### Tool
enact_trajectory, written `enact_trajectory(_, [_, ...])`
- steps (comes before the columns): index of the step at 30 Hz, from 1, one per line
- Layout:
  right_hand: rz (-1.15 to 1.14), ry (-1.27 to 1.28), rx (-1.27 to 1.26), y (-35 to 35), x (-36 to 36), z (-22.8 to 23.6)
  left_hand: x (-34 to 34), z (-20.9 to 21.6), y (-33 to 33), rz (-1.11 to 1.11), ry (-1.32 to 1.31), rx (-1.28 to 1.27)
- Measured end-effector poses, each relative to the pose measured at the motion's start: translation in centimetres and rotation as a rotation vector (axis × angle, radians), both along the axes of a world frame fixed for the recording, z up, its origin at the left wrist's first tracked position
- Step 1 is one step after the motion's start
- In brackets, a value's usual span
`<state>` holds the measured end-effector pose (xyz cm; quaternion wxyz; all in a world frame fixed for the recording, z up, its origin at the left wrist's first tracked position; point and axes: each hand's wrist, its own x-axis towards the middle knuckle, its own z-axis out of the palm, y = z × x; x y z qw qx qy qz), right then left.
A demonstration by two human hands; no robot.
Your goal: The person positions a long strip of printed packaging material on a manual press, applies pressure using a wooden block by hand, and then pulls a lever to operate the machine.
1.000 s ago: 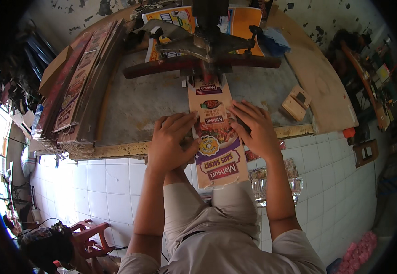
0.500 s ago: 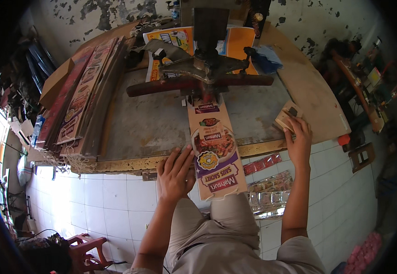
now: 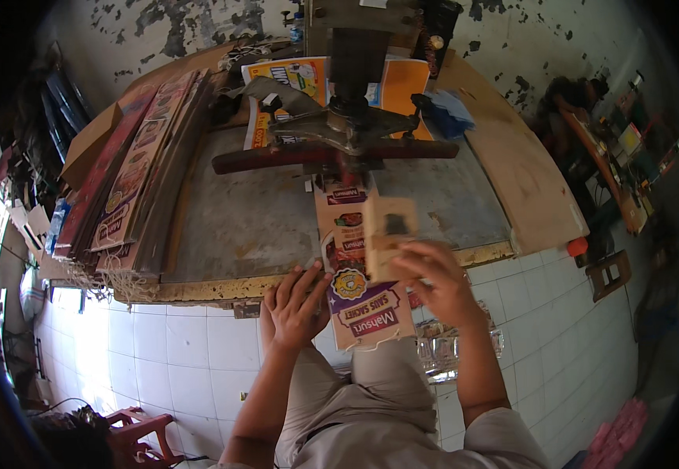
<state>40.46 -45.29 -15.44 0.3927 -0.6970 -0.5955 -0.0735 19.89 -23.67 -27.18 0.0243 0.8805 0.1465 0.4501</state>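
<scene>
A long printed cardboard strip (image 3: 374, 313) with food pictures lies on the grey metal plate (image 3: 238, 223), its near end jutting over the table edge above my lap. Its far end runs under the press head (image 3: 347, 133). My left hand (image 3: 292, 309) rests along the strip's left edge at the table front, fingers stretched out. In my right hand (image 3: 441, 285) is a tan, wooden-looking block (image 3: 390, 223) with a dark patch, pinched between thumb and fingers. The block is over the strip's right side, smeared by motion; whether it touches the strip I cannot tell.
Stacked printed strips with strings (image 3: 132, 176) fill the table's left side. Colourful printed sheets (image 3: 402, 90) and a blue plastic piece (image 3: 449, 117) lie behind the press. Shiny packets (image 3: 437, 348) are on the tiled floor below. A red stool (image 3: 144, 430) stands at lower left.
My right hand has moved left from the plate's right edge, bringing the block over the strip. My left hand stays at the strip's left edge.
</scene>
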Motion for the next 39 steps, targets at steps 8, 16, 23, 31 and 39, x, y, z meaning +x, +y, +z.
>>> enact_trajectory(8, [0.038,0.024,-0.050,0.7,-0.2,0.1,0.2,0.2,0.0,0.014,-0.038,0.021])
enact_trajectory(16, [-0.556,-0.116,-0.141,-4.9,8.9,-2.2,0.5,-1.0,0.3,0.009,-0.034,0.057])
enact_trajectory(23, [-0.527,0.008,-0.156,-5.2,9.0,-1.8,0.5,-1.0,0.4,0.018,-0.050,0.070])
enact_trajectory(31, [-0.536,0.063,-0.160,-5.3,9.5,-1.6,0.5,-1.1,0.3,0.010,-0.051,0.068])
enact_trajectory(39, [-0.516,0.152,-0.165,-6.6,8.9,-0.6,0.4,-1.0,0.3,0.013,-0.049,0.056])
